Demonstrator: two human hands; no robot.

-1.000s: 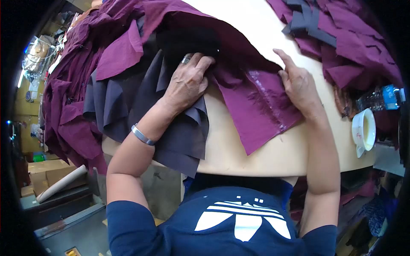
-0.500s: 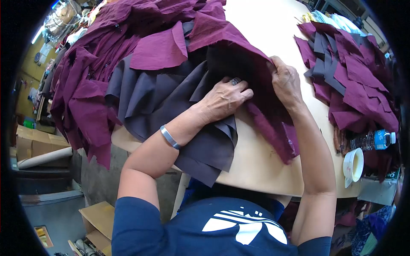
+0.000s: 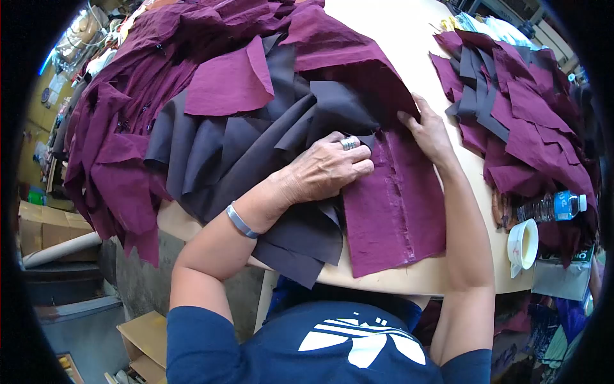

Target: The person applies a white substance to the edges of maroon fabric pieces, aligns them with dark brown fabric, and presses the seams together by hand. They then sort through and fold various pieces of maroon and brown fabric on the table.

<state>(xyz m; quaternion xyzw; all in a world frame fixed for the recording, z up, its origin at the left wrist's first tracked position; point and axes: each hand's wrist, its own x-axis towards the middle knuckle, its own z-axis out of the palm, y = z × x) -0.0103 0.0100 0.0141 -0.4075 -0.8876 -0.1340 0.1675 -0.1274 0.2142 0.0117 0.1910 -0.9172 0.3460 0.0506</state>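
A maroon cloth piece (image 3: pixel 377 217) lies flattened near the table's front edge, with a frayed seam running down it. To its left is a bunched dark grey cloth (image 3: pixel 249 141). My left hand (image 3: pixel 329 166), wearing a ring, has its fingers closed on the dark cloth where it meets the maroon piece; the fingertips are partly hidden. My right hand (image 3: pixel 430 131) rests at the right edge of the maroon cloth, thumb on the fabric and fingers stretched apart from it. A loose maroon scrap (image 3: pixel 230 80) lies on top of the dark cloth.
A large maroon heap (image 3: pixel 121 134) hangs over the table's left side. Another stack of maroon and dark pieces (image 3: pixel 524 115) is at the right, beside a water bottle (image 3: pixel 553 207) and a white cup (image 3: pixel 523 244). Cardboard boxes (image 3: pixel 147 339) stand on the floor at lower left.
The raised maroon cloth has come down flat, showing its seam. My right hand has loosened from its pinch, and my left hand has shifted slightly down and left.
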